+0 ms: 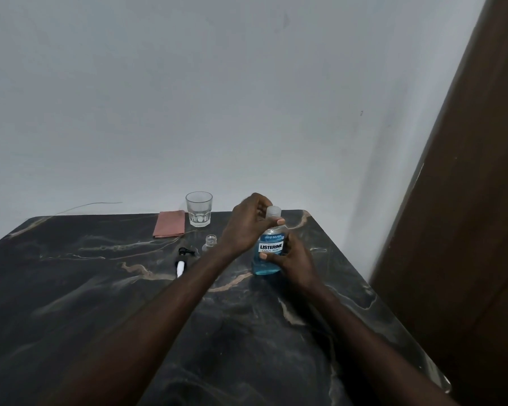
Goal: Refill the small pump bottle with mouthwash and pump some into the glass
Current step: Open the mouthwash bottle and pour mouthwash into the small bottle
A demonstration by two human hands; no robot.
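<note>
A blue mouthwash bottle [269, 253] with a clear cap [273, 213] stands upright on the dark marble table [100, 288] at the right. My right hand [294, 259] grips its body from the right side. My left hand [247, 227] is curled round the cap from the left. The small clear pump bottle [210, 241] stands uncapped just left of my left wrist, partly hidden by it. Its black pump head with a white tube [182, 259] lies on the table further left. An empty glass [199, 208] stands at the table's far edge.
A folded pink cloth [169, 227] lies left of the glass at the far edge. A grey wall rises right behind the table. A brown wooden door [467, 230] stands close to the table's right edge. A thin wire [88, 205] runs along the wall at the left.
</note>
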